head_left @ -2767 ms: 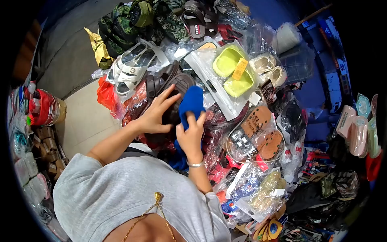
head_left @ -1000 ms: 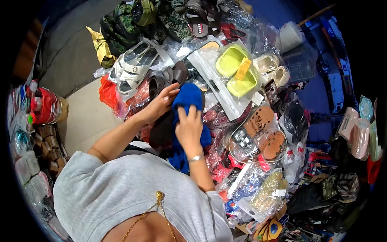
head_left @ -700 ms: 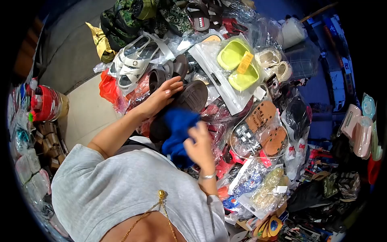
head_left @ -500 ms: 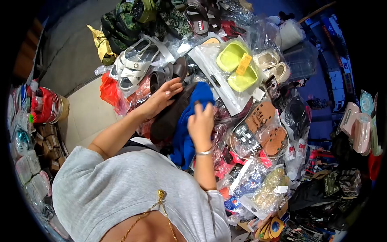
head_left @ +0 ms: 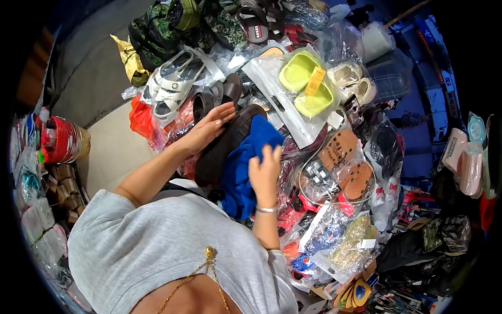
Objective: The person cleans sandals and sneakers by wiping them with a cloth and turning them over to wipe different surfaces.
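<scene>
A dark brown slipper (head_left: pixel 217 157) stands tilted above the pile in front of my body. My left hand (head_left: pixel 209 128) holds its left side, with the fingers straight and together and the thumb hidden. Bunched blue cloth (head_left: pixel 243 172) lies along the right side of the slipper, its upper end over part of the footbed. My right hand (head_left: pixel 265 170) pinches the cloth at its right edge. Just beyond my left fingertips are dark brown sandals (head_left: pixel 208 102). Bagged lime-green clogs (head_left: pixel 312 99) lie to the right.
White sandals (head_left: pixel 172 89), camouflage bags (head_left: pixel 151 42) and bagged brown sandals (head_left: pixel 340 152) surround the hands. A red basket-like stack (head_left: pixel 57 138) stands at the left beside the tiled floor (head_left: pixel 112 152). Packaged pink items (head_left: pixel 470 162) hang at the far right.
My right hand has moved the blue cloth down off the slipper and back up, then slightly right, uncovering more of the slipper. My left hand has stayed at its left side.
</scene>
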The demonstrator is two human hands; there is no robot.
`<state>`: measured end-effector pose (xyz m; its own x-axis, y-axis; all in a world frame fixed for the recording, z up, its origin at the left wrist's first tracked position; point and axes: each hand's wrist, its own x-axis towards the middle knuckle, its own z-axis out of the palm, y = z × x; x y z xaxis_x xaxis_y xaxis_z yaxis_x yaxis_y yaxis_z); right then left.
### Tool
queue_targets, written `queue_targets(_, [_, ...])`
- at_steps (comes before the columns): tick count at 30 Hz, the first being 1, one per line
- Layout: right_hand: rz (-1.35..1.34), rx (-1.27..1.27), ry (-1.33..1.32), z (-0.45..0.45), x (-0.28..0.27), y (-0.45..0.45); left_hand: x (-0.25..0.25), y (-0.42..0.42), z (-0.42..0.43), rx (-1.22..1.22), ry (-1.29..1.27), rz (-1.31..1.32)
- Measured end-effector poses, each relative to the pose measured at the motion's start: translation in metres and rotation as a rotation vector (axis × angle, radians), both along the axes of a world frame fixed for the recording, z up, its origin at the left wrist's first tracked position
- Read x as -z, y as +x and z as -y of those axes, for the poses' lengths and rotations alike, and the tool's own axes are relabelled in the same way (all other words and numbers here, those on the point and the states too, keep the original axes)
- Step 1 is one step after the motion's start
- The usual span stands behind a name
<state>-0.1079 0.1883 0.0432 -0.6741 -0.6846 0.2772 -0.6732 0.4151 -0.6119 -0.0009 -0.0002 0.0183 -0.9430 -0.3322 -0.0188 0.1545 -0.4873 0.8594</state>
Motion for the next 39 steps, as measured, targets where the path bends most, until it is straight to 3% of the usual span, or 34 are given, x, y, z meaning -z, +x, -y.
queue_targets(2, [-0.113, -0.038, 0.117, 0.005, 0.011, 0.024, -0.003, 0.0, -0.001, 0.006, 0.008, 0.009])
queue_targets(8, [0.339, -0.284, 0.197, -0.034, 0.011, 0.077, 0.0, -0.001, -0.002, 0.025, -0.067, -0.023])
queue_targets(10, [0.481, -0.345, 0.02, -0.043, 0.009, 0.065, -0.002, 0.0, -0.003, 0.019, -0.163, -0.002])
queue_targets(11, [0.469, -0.269, -0.06, -0.04, 0.01, 0.055, -0.002, 0.001, -0.003, 0.026, -0.165, 0.0])
queue_targets(12, [0.29, -0.206, -0.163, -0.033, 0.003, 0.045, -0.001, 0.0, -0.002, 0.024, -0.178, 0.013])
queue_targets(14, [0.137, -0.05, -0.155, -0.017, -0.009, 0.028, -0.001, 0.0, -0.001, 0.019, -0.193, 0.023])
queue_targets(18, [0.078, -0.184, 0.106, 0.021, -0.004, 0.045, 0.01, -0.002, 0.004, 0.018, -0.141, -0.008])
queue_targets(20, [-0.049, -0.307, 0.077, 0.023, 0.016, 0.073, 0.01, -0.004, 0.007, 0.02, -0.129, -0.052])
queue_targets(26, [0.357, -0.685, 0.203, -0.008, 0.002, 0.084, 0.0, -0.003, 0.001, 0.021, -0.069, -0.037])
queue_targets(28, [0.302, -0.595, 0.168, 0.001, -0.007, 0.081, 0.002, -0.004, 0.003, 0.036, -0.107, -0.034])
queue_targets(30, [0.025, -0.586, 0.023, 0.016, -0.013, 0.075, 0.001, -0.004, 0.004, 0.044, -0.15, -0.035])
queue_targets(31, [0.009, -0.643, 0.092, 0.018, -0.006, 0.076, -0.002, -0.003, 0.004, 0.037, -0.139, -0.012])
queue_targets(36, [0.177, -0.693, 0.286, -0.023, 0.013, 0.078, -0.012, 0.005, 0.006, 0.019, -0.243, 0.015])
queue_targets(39, [0.243, -0.525, 0.333, -0.051, 0.002, 0.058, -0.02, 0.021, -0.001, 0.032, -0.347, 0.125])
